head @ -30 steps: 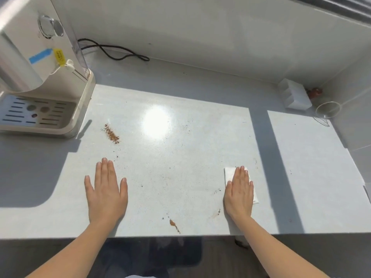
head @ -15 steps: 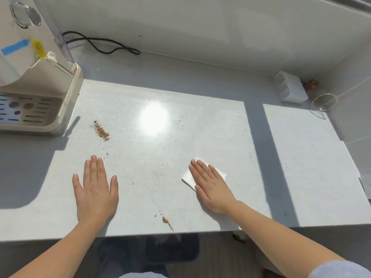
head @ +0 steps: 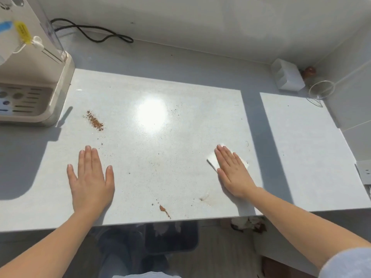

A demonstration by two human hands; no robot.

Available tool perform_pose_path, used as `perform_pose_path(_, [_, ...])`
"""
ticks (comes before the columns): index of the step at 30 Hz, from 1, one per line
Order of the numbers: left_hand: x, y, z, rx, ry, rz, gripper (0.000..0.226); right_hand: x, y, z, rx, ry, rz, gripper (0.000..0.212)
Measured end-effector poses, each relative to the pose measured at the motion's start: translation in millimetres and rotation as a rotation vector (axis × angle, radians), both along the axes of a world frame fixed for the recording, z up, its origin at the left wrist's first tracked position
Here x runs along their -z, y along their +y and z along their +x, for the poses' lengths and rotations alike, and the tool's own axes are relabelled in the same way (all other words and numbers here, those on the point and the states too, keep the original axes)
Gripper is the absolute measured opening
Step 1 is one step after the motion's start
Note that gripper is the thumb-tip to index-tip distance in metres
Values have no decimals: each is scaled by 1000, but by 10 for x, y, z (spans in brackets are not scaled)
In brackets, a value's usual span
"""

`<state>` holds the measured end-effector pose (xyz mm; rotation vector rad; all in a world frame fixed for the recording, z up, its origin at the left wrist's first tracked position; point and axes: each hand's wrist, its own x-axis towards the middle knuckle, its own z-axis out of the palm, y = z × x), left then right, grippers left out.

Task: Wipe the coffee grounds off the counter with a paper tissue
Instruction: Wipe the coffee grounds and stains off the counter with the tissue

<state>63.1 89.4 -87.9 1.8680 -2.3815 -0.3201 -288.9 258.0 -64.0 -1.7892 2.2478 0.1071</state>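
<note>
On the pale grey stone counter (head: pixel 180 157), the right hand (head: pixel 233 171) lies flat with its fingers together and stretched out, palm pressing down on a white folded paper tissue (head: pixel 213 161) at the right side of the sunlit patch; the tissue's edges show on both sides of the fingers. The left hand (head: pixel 91 178) rests flat and empty on the counter, fingers extended and thumb spread out, well apart from the tissue. A streak of brown coffee grounds (head: pixel 94 121) lies far left of centre, beyond the left hand and near the cream-coloured coffee machine (head: pixel 30 77). A smaller brown smear (head: pixel 164 210) sits by the near edge between the two hands, and fine specks are scattered across the middle.
</note>
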Motion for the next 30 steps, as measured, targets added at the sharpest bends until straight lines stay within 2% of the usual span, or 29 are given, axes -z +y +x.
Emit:
perform_pose_path(2, [-3,11,-5,-3,5,7,62,-46,-131,-204,373,-12,-43,57])
perform_pose_path(3, [-1,11,-4,-5,5,6,62,-39,-154,-163,419,-25,-61,57])
perform_pose_path(4, [1,5,-2,-6,5,1,62,-8,-111,-18,367,-15,-69,58])
perform_pose_path(8, [7,8,0,1,12,-10,67,126,638,594,-163,-28,-38,58])
perform_pose_path(10, [11,10,1,4,13,-13,68,84,771,370,-230,-30,-27,58])
perform_pose_path(12, [17,-3,6,2,21,-13,68,30,675,36,11,12,-13,57])
perform_pose_path(15, [13,10,0,2,22,-12,64,-9,229,-311,657,-28,-80,57])
perform_pose_path(16, [13,9,0,3,21,-10,62,3,86,-288,756,10,-100,57])
perform_pose_path(18, [19,-2,13,7,12,-12,61,64,-55,4,670,27,-131,58])
perform_pose_path(21, [8,3,10,6,13,-9,66,225,250,768,277,-6,-141,60])
perform_pose_path(23, [-1,10,-3,9,5,-17,68,220,505,857,91,-27,-138,60])
perform_pose_path(24, [-2,6,0,10,5,-14,68,218,547,714,68,-9,-146,59])
perform_pose_path(25, [-5,-1,5,12,10,-10,68,200,553,526,144,27,-136,59])
perform_pose_path(29, [-25,18,-6,2,20,-5,67,28,417,-52,912,81,-142,57])
perform_pose_path(30, [-27,17,-6,0,19,-1,66,30,393,20,971,101,-164,57])
